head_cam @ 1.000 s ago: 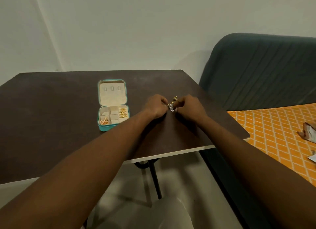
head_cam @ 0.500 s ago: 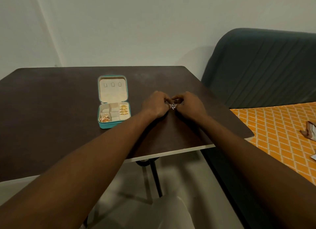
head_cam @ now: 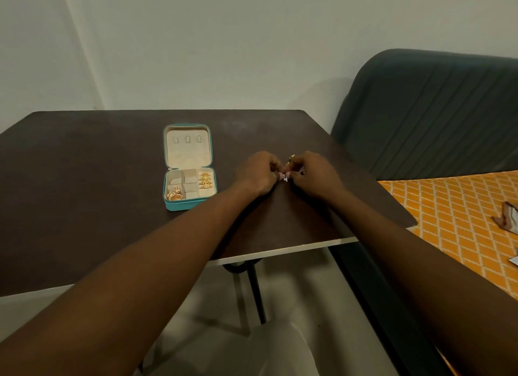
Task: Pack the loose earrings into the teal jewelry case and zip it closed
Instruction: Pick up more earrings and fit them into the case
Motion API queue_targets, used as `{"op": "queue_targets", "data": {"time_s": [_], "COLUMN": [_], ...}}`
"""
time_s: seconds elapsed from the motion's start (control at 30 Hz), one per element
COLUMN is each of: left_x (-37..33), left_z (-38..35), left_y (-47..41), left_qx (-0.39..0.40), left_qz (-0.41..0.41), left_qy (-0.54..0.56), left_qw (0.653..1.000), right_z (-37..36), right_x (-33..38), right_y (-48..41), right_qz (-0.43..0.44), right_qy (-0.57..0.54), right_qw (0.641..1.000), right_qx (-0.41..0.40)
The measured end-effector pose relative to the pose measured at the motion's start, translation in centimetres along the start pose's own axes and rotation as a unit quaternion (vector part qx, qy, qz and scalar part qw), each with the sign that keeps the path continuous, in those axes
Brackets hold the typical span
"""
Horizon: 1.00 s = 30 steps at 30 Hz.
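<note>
The teal jewelry case (head_cam: 179,206) lies open on the dark table (head_cam: 84,193), lid flat toward the wall. Gold earrings (head_cam: 205,179) fill its right compartments and a gold piece (head_cam: 175,194) sits in the front left one. To the right of the case, my left hand (head_cam: 256,173) and my right hand (head_cam: 315,173) meet fingertip to fingertip over the table. Both pinch a small sparkly earring (head_cam: 285,178) between them. A gold part (head_cam: 291,158) sticks up above my right fingers. How the two pieces connect is hidden by the fingers.
The table's front edge (head_cam: 280,252) runs just below my forearms, with its black leg (head_cam: 256,291) under it. A dark green sofa (head_cam: 429,117) stands at the right, with an orange patterned cloth (head_cam: 454,221) and a small folded item (head_cam: 507,217) on it.
My hands stay together at the same spot, working the earring. The gold part, tucked away half a second ago, shows above my right fingers again. The view has shifted slightly.
</note>
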<state>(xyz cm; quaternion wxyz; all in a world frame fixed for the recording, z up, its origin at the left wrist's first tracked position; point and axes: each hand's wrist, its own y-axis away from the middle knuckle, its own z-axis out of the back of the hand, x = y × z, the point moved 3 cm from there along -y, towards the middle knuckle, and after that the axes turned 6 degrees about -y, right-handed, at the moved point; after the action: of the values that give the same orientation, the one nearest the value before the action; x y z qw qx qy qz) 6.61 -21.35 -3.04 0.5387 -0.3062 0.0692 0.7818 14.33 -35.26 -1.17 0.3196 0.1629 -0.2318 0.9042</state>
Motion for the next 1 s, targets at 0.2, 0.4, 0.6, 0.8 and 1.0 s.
{"op": "queue_targets", "data": {"time_s": [0.2,0.4,0.6,0.8,1.0], "left_x": [0.0,-0.1,-1.4,-1.8,-1.4], "left_z": [0.3,0.4,2.1,4.6,6.9], "left_y": [0.3,0.6,1.8,3.0,4.7], "left_qx": [-0.002,-0.021,-0.005,-0.005,0.022], "left_qz": [0.012,0.012,-0.043,-0.003,0.009], "left_qy": [0.025,0.072,0.159,0.263,0.304], "left_qw": [1.000,0.997,0.986,0.965,0.952], "right_z": [0.0,0.5,2.3,3.7,4.2], "right_x": [0.6,1.0,1.8,4.3,7.0], "right_y": [-0.1,-0.1,-0.5,0.2,1.0], "right_qz": [0.017,-0.015,-0.046,-0.077,-0.092], "right_qy": [0.030,-0.027,-0.168,-0.305,-0.332], "right_qw": [0.999,0.999,0.984,0.949,0.939], "right_qx": [0.018,-0.017,-0.029,-0.018,0.002]}}
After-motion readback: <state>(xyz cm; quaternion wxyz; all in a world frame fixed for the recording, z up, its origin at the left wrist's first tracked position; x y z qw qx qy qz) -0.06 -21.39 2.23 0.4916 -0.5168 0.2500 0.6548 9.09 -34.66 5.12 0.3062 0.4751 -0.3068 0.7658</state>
